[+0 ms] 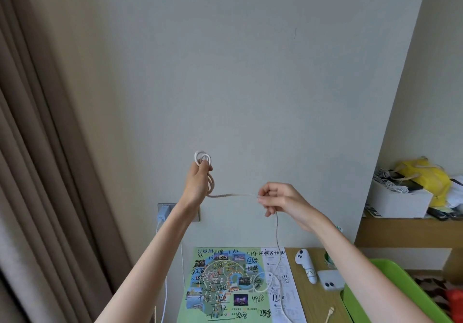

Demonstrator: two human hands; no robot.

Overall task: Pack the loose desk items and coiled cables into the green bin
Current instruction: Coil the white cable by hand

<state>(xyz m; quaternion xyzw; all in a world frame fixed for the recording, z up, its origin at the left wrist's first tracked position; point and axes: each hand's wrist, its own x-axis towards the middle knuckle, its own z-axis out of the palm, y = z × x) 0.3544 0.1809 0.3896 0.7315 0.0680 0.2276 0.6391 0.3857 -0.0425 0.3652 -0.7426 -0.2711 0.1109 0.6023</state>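
Left hand (198, 184) grip round cable (233, 194) coils, right hand (280, 202) pinch on its strand — green bin (350, 302) half cropped.

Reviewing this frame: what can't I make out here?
Head view:
1. Green plastic bin: cut off by the frame's bottom and right forearm; interior hidden.
2. White cable: loop count hidden by left hand; the slack below right hand leaves the bottom edge.
3. White shelf box contents: too small.

Cable (233, 195): pale, matt, cord-like. Green bin (353, 305), 5 o'clock: smooth glossy plastic. Desk (313, 305): light matt wood grain. Map (225, 285): printed paper. Curtain (37, 159), 9 o'clock: heavy matt cloth.
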